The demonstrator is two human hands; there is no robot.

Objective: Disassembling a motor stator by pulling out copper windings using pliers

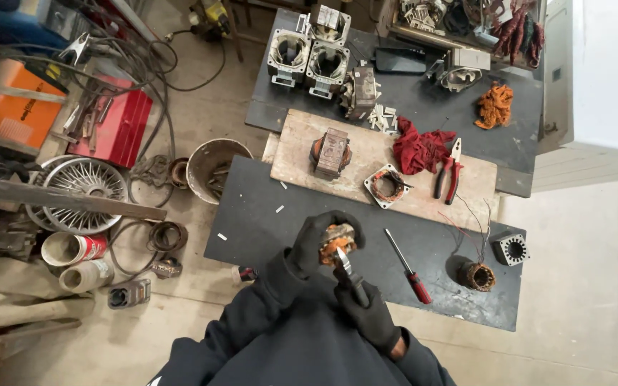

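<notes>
My left hand (315,243), in a black glove, grips a small motor stator with orange-brown copper windings (337,240) above the near edge of the dark workbench (252,221). My right hand (370,314), also gloved, holds a cutter with dark handles (348,273), its metal tip pressed against the windings. Both hands are close to my chest. A red-handled screwdriver (408,266) lies on the bench just to the right.
A wooden board (302,154) carries a wound stator block (331,152), a square stator (386,186), a red rag (420,149) and red pliers (448,170). Motor housings (307,56) stand farther back. A bucket (212,168), fan guard (84,193) and red toolbox (112,125) crowd the floor on the left.
</notes>
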